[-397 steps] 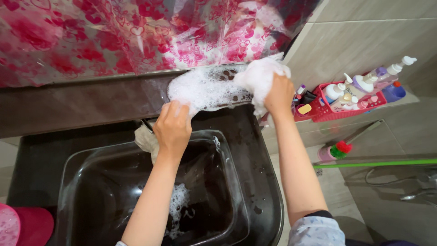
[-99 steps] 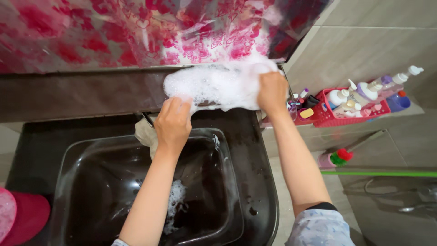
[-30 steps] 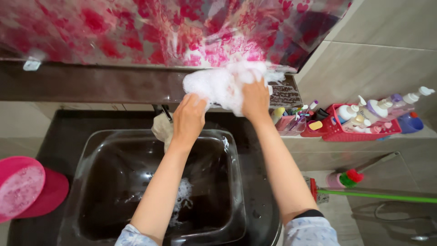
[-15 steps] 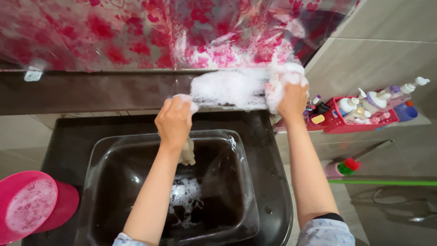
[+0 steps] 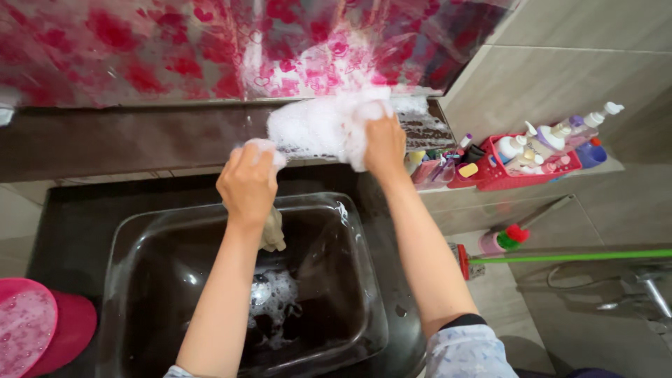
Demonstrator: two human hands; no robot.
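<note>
My right hand [image 5: 383,143] grips a white, foam-covered cloth [image 5: 318,126] and presses it on the dark ledge [image 5: 126,140] under the red and white patterned sheet [image 5: 175,49]. My left hand [image 5: 246,183] is closed around a beige rag [image 5: 273,231] that hangs down over the sink; foam clings to its fingers. Both hands are above the back rim of the dark rectangular sink [image 5: 364,301], which holds soapy water and suds.
A red basket [image 5: 521,171] with several bottles stands on a shelf at right. A pink bowl [image 5: 35,332] sits at the lower left. A green-handled tool [image 5: 567,257] and a small pink brush [image 5: 504,239] lie on the tiled floor.
My right hand with the foamy cloth has slid left along the ledge. My left hand has dropped slightly, and the beige rag still hangs from it.
</note>
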